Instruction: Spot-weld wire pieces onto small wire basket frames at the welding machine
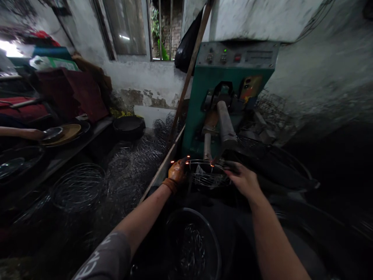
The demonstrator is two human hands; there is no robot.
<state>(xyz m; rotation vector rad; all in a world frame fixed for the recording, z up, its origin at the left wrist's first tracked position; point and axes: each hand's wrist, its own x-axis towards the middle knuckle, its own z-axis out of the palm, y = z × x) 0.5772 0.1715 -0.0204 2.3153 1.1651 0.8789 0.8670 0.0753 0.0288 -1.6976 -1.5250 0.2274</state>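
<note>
My left hand [177, 173], in an orange-brown glove, is closed around the left side of a round wire rack [210, 179]. The rack has a thin metal rim with bars across it, and sits at the tip of the welding machine's lower arm [207, 147]. Orange sparks glow along its rim and beside my glove. My bare right hand [244, 181] is closed at the rack's right side, on something dark that I cannot make out. Just above the rack is the machine's thick upper arm [226, 122]; dimness hides where the tips touch.
The green spot welder [192, 112] stands ahead against the wall. Below my hands is a dark basin [217, 241] of small metal pieces. Tangled wire racks [131, 163] heap at left, behind a slanting board [163, 165]. Another person's hand [33, 134] holds a round dish at far left.
</note>
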